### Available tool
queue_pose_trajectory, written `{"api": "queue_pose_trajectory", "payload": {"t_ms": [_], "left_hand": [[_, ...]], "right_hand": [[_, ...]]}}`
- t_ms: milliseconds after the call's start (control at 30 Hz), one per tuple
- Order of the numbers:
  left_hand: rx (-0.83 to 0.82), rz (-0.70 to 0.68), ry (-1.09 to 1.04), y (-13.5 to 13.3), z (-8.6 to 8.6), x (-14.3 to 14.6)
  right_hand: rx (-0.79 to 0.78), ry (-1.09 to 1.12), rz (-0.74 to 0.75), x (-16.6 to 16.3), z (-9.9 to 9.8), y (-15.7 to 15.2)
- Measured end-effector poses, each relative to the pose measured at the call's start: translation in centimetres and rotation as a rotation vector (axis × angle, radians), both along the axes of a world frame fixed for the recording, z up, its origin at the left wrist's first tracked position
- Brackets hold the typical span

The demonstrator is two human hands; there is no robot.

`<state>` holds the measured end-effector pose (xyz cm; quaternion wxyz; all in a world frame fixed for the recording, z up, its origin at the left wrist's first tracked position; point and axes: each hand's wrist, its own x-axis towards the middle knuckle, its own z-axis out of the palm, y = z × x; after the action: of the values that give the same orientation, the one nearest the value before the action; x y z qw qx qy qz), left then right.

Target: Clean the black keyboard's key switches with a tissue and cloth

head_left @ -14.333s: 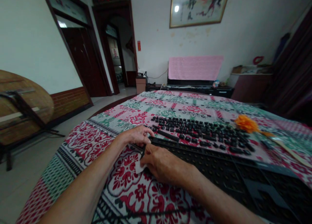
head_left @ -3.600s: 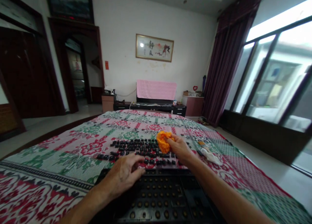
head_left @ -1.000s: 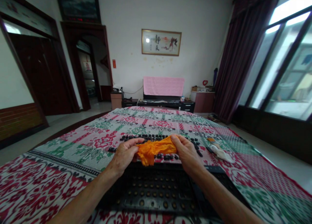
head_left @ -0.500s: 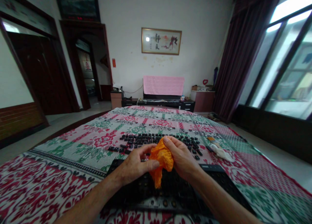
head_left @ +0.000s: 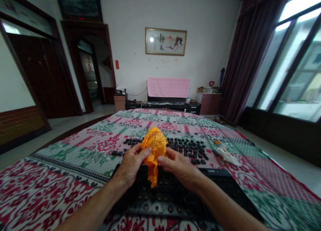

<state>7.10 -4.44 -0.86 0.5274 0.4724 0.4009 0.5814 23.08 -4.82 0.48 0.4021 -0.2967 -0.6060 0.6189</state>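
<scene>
An orange cloth (head_left: 153,150) is bunched up between both my hands, just above a black keyboard frame (head_left: 175,194) stripped of its keys. My left hand (head_left: 131,163) is closed on the cloth's left side. On the right side my right hand (head_left: 177,165) pinches it with the fingertips. One end of the cloth hangs down between my hands. Several loose black keycaps (head_left: 184,146) lie in rows on the flowered tablecloth (head_left: 75,170) just beyond the frame.
A small brush with a white wipe (head_left: 225,154) lies on the cloth to the right of the keycaps. The table reaches far ahead. Beyond it stand a low cabinet with a pink-covered screen (head_left: 168,87), doorways at left and windows with a dark curtain at right.
My right hand picked the orange cloth up from the table. Both hands stretched it out, then gathered it into a ball held higher between them.
</scene>
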Motion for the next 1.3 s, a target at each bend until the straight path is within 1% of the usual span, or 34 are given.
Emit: {"api": "queue_pose_trajectory", "payload": {"t_ms": [67,200,400,500,600,700,767,867,933,1000,1100,1300], "left_hand": [[-0.006,-0.007,-0.018,-0.1,0.0,0.1],[-0.034,-0.058,-0.06,-0.1,0.2,0.0],[-0.098,-0.196,-0.102,-0.1,0.5,-0.4],[-0.107,-0.205,-0.108,-0.3,0.8,-0.5],[-0.09,-0.224,-0.137,-0.5,1.1,-0.6],[-0.073,-0.27,-0.144,-0.7,1.2,-0.5],[-0.085,-0.299,-0.143,-0.7,1.1,-0.3],[-0.099,-0.342,-0.153,-0.8,0.9,-0.1],[-0.1,-0.365,-0.134,-0.9,0.8,0.0],[-0.098,-0.383,-0.104,-1.0,0.6,0.1],[-0.092,-0.402,-0.077,-1.3,0.5,0.3],[-0.127,-0.481,-0.046,-1.7,0.8,0.6]], "right_hand": [[0.029,-0.023,-0.028,-0.2,-0.4,0.1],[0.022,0.024,-0.055,-0.2,-0.7,0.6],[0.01,0.089,-0.128,0.4,-0.5,1.2],[-0.006,0.088,-0.152,0.4,-0.7,1.3],[-0.032,0.154,-0.163,0.4,-0.9,1.3],[-0.056,0.196,-0.124,0.3,-0.8,1.1],[-0.019,0.149,-0.092,0.2,-0.7,0.8],[0.068,0.069,-0.111,-0.2,-0.6,0.5],[0.101,0.068,-0.11,-0.3,-0.6,0.3],[0.112,0.094,-0.056,-0.3,-0.6,0.2],[0.084,0.112,0.029,-0.2,-0.6,0.0],[-0.004,0.057,0.12,-0.2,-1.0,-0.2]]}}
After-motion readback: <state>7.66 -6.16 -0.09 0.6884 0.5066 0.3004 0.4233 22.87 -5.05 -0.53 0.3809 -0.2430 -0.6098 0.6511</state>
